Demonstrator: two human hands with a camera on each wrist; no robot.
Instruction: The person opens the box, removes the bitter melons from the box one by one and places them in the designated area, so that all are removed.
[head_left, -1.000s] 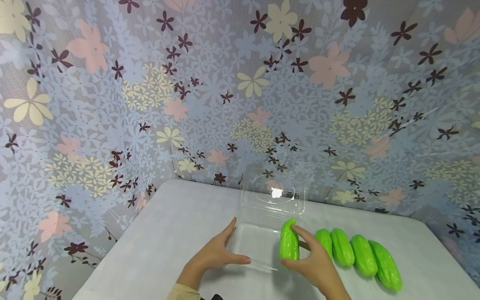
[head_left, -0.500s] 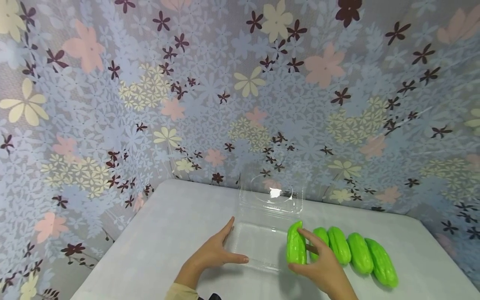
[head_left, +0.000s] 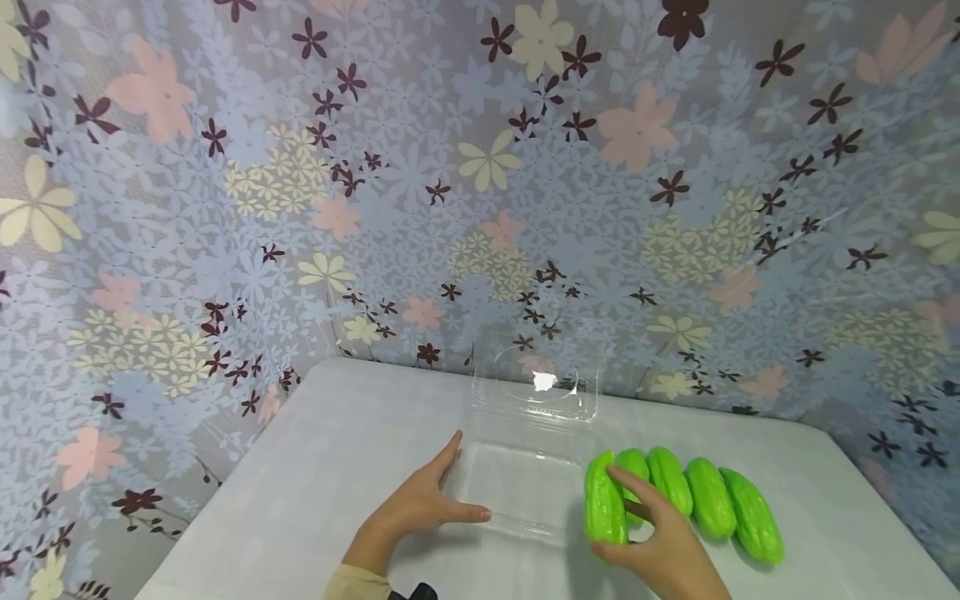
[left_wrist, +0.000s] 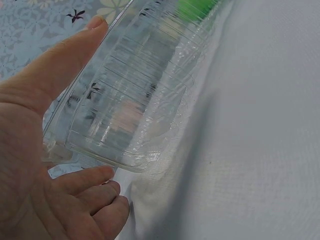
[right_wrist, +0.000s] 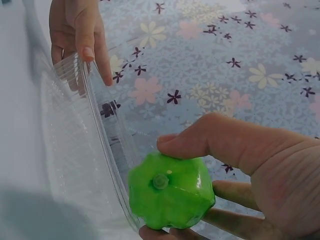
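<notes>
The right hand (head_left: pixel 660 546) curls thumb and fingers round a green gourd (head_left: pixel 604 508), holding it just right of the clear box (head_left: pixel 517 492) on the table (head_left: pixel 315 483). The gourd's long axis runs away from the person, parallel to the box's right wall; the box lies to its left. The left hand (head_left: pixel 420 508), fingers straight, rests against the box's left wall. Four more gourds (head_left: pixel 708 500) lie in a row beside the held one.
</notes>
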